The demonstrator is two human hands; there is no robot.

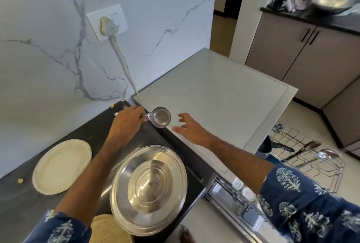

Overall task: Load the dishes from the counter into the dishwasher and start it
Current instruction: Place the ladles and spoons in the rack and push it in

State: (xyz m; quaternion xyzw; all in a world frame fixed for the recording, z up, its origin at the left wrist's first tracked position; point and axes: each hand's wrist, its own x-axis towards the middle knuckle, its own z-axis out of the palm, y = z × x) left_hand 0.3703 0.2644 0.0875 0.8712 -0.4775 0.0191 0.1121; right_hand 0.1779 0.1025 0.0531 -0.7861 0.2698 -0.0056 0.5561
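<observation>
Gripping the steel cup (161,116) by its handle at the counter's (93,129) far right edge, the left hand (127,121) should keep it level while the spread, empty right hand (188,126) receives it.

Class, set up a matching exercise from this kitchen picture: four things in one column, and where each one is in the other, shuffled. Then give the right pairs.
Things
1. small steel cup
2. cream plate
3. ladle
4. plug

Places
A. in the wall socket
B. held by the left hand
C. flat on the dark counter
D. in the wire rack

Pairs: 1-B, 2-C, 3-D, 4-A
</observation>
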